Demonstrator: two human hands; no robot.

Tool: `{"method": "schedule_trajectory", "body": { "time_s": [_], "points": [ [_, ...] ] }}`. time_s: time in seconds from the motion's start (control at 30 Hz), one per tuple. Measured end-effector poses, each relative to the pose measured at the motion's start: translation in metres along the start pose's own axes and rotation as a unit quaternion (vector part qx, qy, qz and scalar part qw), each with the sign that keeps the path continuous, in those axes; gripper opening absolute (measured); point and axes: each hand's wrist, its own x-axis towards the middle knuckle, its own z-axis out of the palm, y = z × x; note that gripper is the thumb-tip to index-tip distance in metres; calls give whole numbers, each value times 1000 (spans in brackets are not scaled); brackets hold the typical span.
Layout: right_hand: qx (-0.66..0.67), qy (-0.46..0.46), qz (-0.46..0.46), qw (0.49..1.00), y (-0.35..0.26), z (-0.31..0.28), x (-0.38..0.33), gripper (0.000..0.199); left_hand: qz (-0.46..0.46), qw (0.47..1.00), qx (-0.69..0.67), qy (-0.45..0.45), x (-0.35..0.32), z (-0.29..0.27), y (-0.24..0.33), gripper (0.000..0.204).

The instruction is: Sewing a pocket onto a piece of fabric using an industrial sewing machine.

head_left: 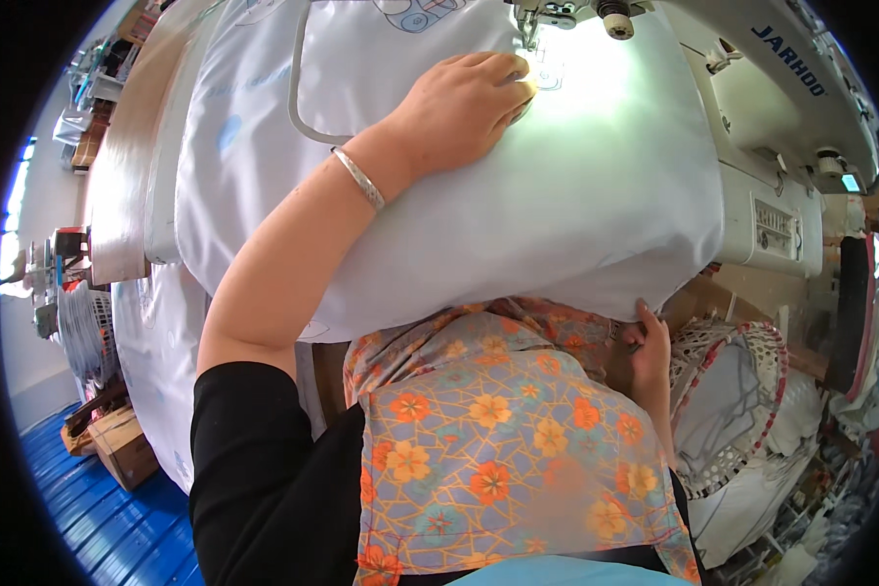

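Note:
A large sheet of shiny white fabric (439, 244) with printed drawings covers the sewing machine's bed and hangs toward my lap. My left hand (469, 105) rests on it beside the needle and presser foot (529, 34), its bent fingers pressing the cloth down. Light falls brightly on a small outlined drawing (549, 73) just right of those fingertips. Down at the fabric's near right edge, my right hand (648, 342) has one finger raised against the hem and the others curled. Its grip on the edge is partly hidden.
The sewing machine's arm (791, 88) extends along the upper right. A white curved tube (295, 88) lies over the cloth at left. A woven basket (742, 410) stands by my right side. Cardboard boxes (124, 444) sit on the blue floor (98, 518) at left.

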Motion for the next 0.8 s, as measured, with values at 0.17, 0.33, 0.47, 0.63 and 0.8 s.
{"method": "schedule_trajectory", "body": {
  "time_s": [0.17,0.33,0.47,0.63,0.8],
  "points": [
    [295,30,26,955,3,30,-13,12,-6,1000,1,2,-1,3,-9,21],
    [248,-201,9,948,35,45,-34,12,-6,1000,5,15,2,3,-12,23],
    [-49,9,-136,989,28,65,-55,16,9,999,45,1,-4,-2,-14,23],
    [-153,75,-327,929,17,51,-60,33,1,998,57,0,-7,-3,-15,23],
    [-70,74,-189,977,5,92,-83,38,-37,998,38,-44,-3,-5,-19,25]
  ]
}}
